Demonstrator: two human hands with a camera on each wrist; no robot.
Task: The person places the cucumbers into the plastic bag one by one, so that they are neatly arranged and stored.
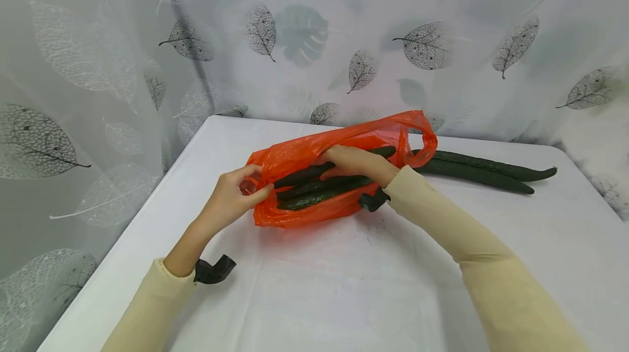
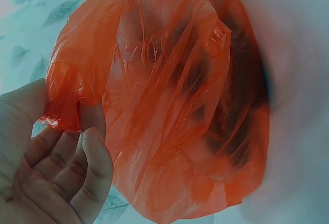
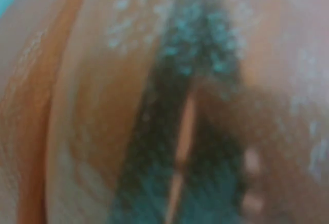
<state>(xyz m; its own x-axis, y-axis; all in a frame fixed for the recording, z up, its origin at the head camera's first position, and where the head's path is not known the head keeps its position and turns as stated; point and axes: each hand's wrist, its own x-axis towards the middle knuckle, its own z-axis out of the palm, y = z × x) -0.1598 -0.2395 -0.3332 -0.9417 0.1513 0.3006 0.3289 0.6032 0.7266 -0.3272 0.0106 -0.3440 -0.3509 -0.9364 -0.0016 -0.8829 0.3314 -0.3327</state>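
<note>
An orange-red plastic bag (image 1: 295, 218) lies on its side at the middle of the table, its opening toward me. Dark green cucumbers rest inside: an upper one (image 1: 301, 176) and a lower one (image 1: 314, 195). With thumb and fingers my left hand (image 1: 227, 199) pinches the bag's left edge; the left wrist view shows the gathered plastic (image 2: 69, 103) between them. My right hand (image 1: 351, 161) reaches into the bag and grips the upper cucumber, its fingertips partly hidden. The right wrist view is blurred, with a dark cucumber (image 3: 149, 116) close to the lens.
Two long cucumbers (image 1: 467, 171) lie side by side right of the bag, their left ends behind its handle (image 1: 428, 142). The white table (image 1: 334, 297) meets a leaf-patterned curtain (image 1: 314, 35) at the back and left. Black wrist straps (image 1: 214, 270) show at both cuffs.
</note>
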